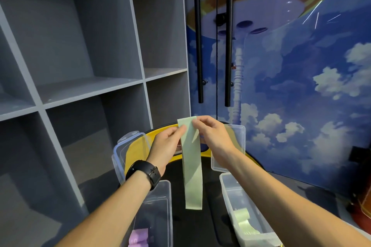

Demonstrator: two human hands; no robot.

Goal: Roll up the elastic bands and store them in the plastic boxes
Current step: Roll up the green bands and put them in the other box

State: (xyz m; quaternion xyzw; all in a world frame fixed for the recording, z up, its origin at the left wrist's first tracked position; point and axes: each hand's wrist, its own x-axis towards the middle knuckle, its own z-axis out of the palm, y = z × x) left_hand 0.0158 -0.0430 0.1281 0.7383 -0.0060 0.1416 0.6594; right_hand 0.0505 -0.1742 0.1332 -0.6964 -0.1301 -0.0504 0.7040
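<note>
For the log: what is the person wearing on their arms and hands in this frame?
Both forearms are bare, with no sleeves in view and no gloves on the left hand or right hand. The left wrist carries a black wristwatch on a black strap with a buckle. No rings or other markings are visible.

— What's that band [192, 166] like?
— Smooth, matt, rubbery pale green. My boxes [241, 202] at the frame's bottom are clear glossy plastic.
— The shelves [84, 86] on the left?
— Matt grey board.

Pale green band [191, 158]; purple rolls [138, 236]; clear boxes [160, 206]; yellow-edged black table [200, 226]; black watch [144, 172]; grey shelves [80, 66].
</note>
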